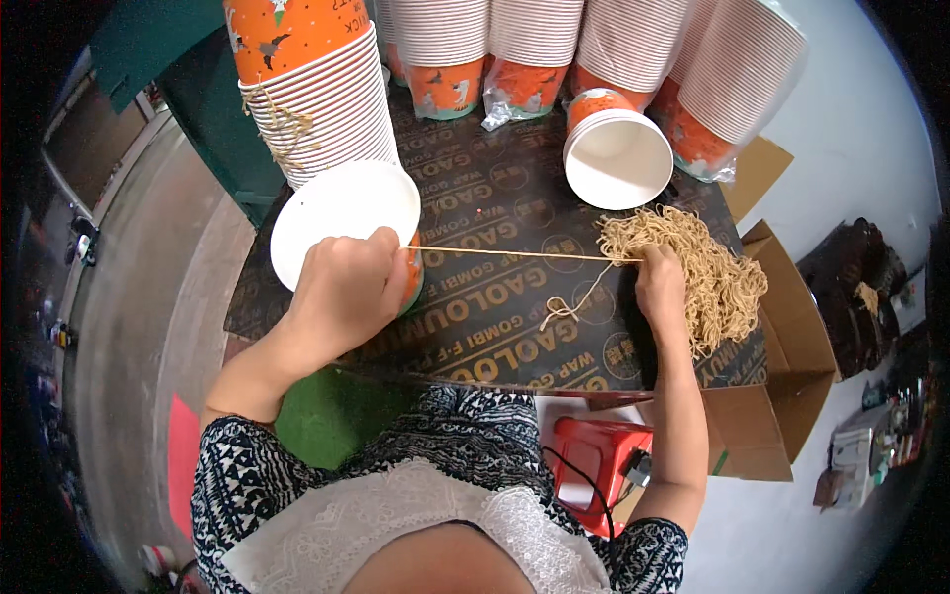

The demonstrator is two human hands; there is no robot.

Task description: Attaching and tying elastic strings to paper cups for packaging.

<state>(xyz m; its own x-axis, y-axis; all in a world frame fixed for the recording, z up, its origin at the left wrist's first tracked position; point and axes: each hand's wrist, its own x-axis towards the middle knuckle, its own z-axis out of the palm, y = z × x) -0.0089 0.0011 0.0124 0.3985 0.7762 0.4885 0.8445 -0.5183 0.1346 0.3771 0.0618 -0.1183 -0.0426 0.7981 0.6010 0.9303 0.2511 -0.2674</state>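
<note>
A thin tan cord (pixel 515 252) is stretched nearly level between my two closed hands. My left hand (pixel 346 282) grips its left end, in front of a white round paper surface (pixel 332 203) with an orange printed cup side (pixel 414 282) showing beside my fingers. I cannot tell whether that surface is a lid or the cup's own face. My right hand (pixel 660 287) pinches the cord at the edge of a tangled heap of tan cords (pixel 727 297). A loose curled tail of cord (pixel 562 310) lies on the table left of my right hand.
Behind my left hand stands a tall stack of orange-and-white paper buckets (pixel 322 124), with cord strands hanging on it. Several plastic-wrapped bucket stacks (pixel 534 35) line the table's (pixel 475 346) far edge. An open-mouthed bucket (pixel 618 158) lies tipped near the heap. Right of the table are cardboard boxes (pixel 792 337); below, a red stool (pixel 594 450).
</note>
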